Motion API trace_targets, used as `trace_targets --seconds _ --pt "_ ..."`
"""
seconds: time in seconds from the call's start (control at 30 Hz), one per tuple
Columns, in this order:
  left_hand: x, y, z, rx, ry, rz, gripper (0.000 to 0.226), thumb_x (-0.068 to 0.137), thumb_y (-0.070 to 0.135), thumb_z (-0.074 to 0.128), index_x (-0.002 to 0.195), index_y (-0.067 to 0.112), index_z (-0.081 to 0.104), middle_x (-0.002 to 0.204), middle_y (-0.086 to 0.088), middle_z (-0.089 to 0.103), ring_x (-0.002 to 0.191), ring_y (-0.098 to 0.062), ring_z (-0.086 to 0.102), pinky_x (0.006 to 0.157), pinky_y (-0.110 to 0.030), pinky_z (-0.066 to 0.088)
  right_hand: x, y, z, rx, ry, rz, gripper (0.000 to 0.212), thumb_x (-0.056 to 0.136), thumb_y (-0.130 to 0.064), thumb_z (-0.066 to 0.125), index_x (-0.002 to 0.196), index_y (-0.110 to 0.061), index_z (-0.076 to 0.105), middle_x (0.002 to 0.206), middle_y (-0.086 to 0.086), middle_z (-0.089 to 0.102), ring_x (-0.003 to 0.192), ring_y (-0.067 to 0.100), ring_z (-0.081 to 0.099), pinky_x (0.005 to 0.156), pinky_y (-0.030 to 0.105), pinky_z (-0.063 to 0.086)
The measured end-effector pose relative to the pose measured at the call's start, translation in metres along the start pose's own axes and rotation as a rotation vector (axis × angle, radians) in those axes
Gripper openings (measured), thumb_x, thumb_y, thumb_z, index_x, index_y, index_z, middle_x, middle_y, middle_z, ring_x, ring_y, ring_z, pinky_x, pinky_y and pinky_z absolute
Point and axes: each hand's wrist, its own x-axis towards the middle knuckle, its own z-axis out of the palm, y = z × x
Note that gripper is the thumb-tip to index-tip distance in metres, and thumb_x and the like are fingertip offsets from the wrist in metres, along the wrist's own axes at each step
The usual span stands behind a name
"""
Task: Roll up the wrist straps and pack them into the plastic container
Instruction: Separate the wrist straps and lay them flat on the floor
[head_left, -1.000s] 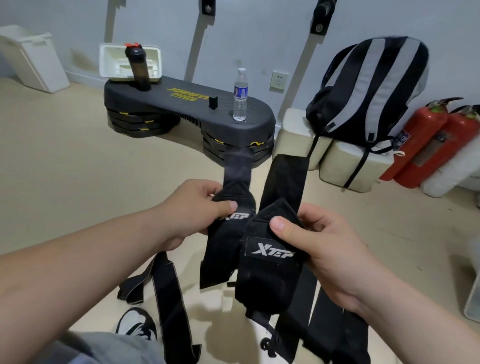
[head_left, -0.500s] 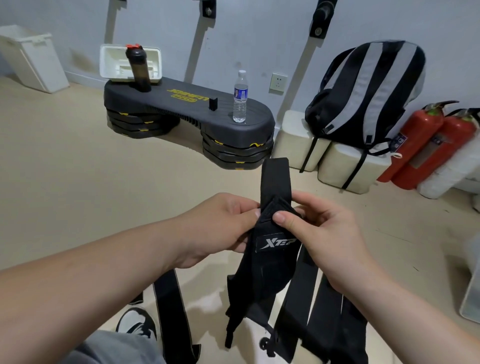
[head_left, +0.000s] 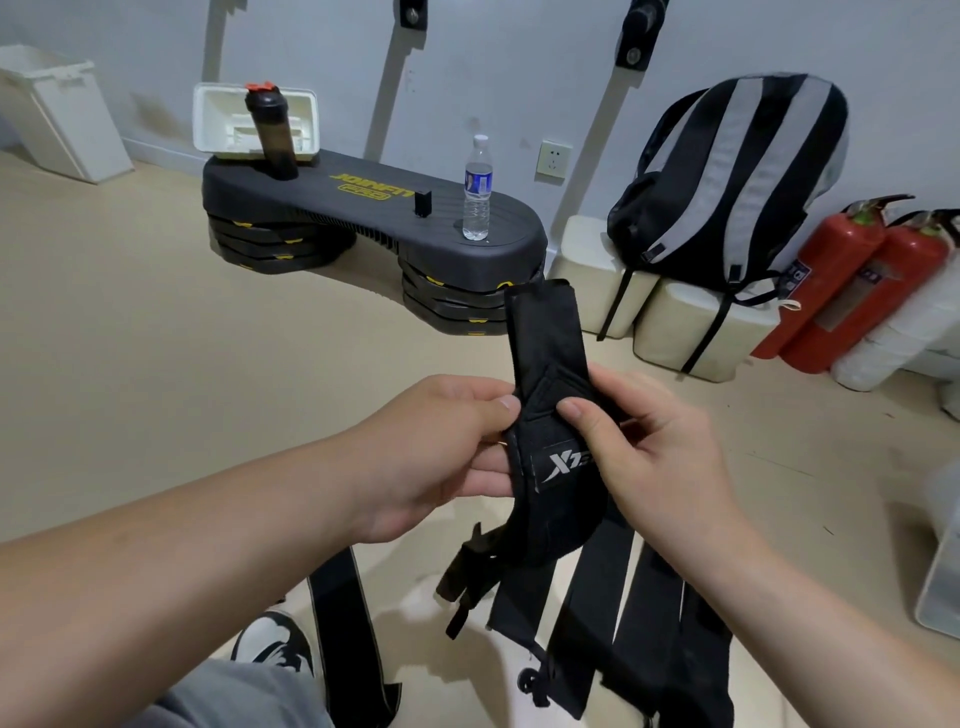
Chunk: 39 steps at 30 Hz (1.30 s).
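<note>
Left hand (head_left: 441, 457) and right hand (head_left: 644, 457) pinch the padded wrist straps (head_left: 556, 467) — black, woven fabric.

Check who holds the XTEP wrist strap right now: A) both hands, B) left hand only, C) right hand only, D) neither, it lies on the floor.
A: the left hand and the right hand both pinch the black wrist strap at its padded part, thumbs on its front.
</note>
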Motion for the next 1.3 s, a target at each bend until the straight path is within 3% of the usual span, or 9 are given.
trace_targets --seconds 0.1,0.33,0.47,0.6,0.7,0.83,1.0,1.17,1.3 --pt "0.000 0.003 0.003 -0.117 0.083 -0.051 0.034 0.113 0.008 0.038 0.119 0.000 0.070 0.108 -0.020 0.080 0.100 -0.034 0.079 0.093 -0.048 0.062 -0.002 -0.004 0.000 -0.062 0.072 -0.185 0.030 0.098 -0.004 0.070 0.115 -0.026 0.079 0.090 0.000 0.073 0.091 0.014 0.068 0.081 0.022 0.052" --pt "0.000 0.000 0.006 -0.045 -0.018 -0.004 0.026 0.110 0.019 0.054 0.124 0.010 0.074 0.117 -0.010 0.080 0.109 -0.024 0.077 0.100 -0.040 0.061 0.003 -0.005 -0.002 0.369 0.037 0.242 0.014 0.093 -0.007 0.077 0.104 -0.013 0.082 0.097 0.004 0.083 0.097 0.023 0.079 0.089 0.034 0.063" --pt "0.000 0.000 0.006 0.003 0.005 0.027 0.026 0.110 0.020 0.053 0.119 0.012 0.076 0.104 -0.004 0.081 0.083 -0.012 0.075 0.085 -0.029 0.062 0.006 -0.006 -0.005 0.435 0.039 0.288 0.015 0.091 -0.003 0.077 0.104 -0.009 0.081 0.095 0.008 0.083 0.092 0.021 0.080 0.084 0.027 0.063" --pt "-0.001 0.001 0.007 0.079 0.024 0.048 0.029 0.112 0.020 0.049 0.116 0.012 0.077 0.105 -0.006 0.081 0.083 -0.013 0.075 0.077 -0.024 0.061 0.009 -0.005 -0.006 0.496 0.060 0.343 0.022 0.087 -0.004 0.081 0.108 -0.011 0.079 0.091 0.011 0.082 0.086 0.014 0.079 0.079 0.021 0.060" --pt "-0.003 0.001 0.008 0.150 0.055 0.070 0.031 0.112 0.019 0.048 0.108 0.014 0.078 0.094 -0.002 0.079 0.076 -0.010 0.071 0.068 -0.018 0.057 0.010 -0.005 -0.007 0.475 0.045 0.361 0.021 0.088 -0.007 0.081 0.108 -0.009 0.081 0.096 0.007 0.083 0.095 0.020 0.080 0.085 0.029 0.063" --pt "-0.005 0.003 0.011 0.220 0.095 0.091 0.033 0.112 0.016 0.047 0.099 0.016 0.078 0.083 0.001 0.074 0.071 -0.010 0.065 0.066 -0.017 0.055 0.010 -0.001 -0.006 0.461 0.054 0.364 0.008 0.089 -0.007 0.080 0.095 -0.010 0.083 0.094 0.007 0.083 0.094 0.023 0.080 0.087 0.034 0.063" --pt "-0.007 0.003 0.011 0.237 0.106 0.081 0.033 0.109 0.027 0.053 0.102 0.005 0.077 0.084 -0.002 0.073 0.074 -0.013 0.065 0.071 -0.023 0.059 0.008 0.000 -0.001 0.477 0.070 0.383 0.010 0.087 -0.007 0.082 0.079 -0.013 0.081 0.082 0.006 0.081 0.077 0.015 0.075 0.073 0.023 0.060" --pt "-0.009 0.000 0.010 0.348 0.084 0.166 0.032 0.108 0.018 0.058 0.079 0.016 0.071 0.076 0.002 0.074 0.069 -0.007 0.068 0.073 -0.024 0.057 0.007 0.001 0.001 0.468 0.052 0.418 0.004 0.090 -0.017 0.081 0.090 -0.013 0.079 0.086 0.007 0.077 0.077 0.015 0.073 0.069 0.023 0.059" --pt "-0.009 0.003 0.012 0.333 0.111 0.200 0.029 0.111 0.011 0.047 0.095 0.012 0.071 0.084 -0.002 0.076 0.068 -0.005 0.069 0.062 -0.016 0.054 0.004 -0.001 0.004 0.394 -0.125 0.465 0.033 0.102 -0.045 0.062 0.112 -0.017 0.077 0.108 0.005 0.081 0.101 0.020 0.077 0.089 0.033 0.059"
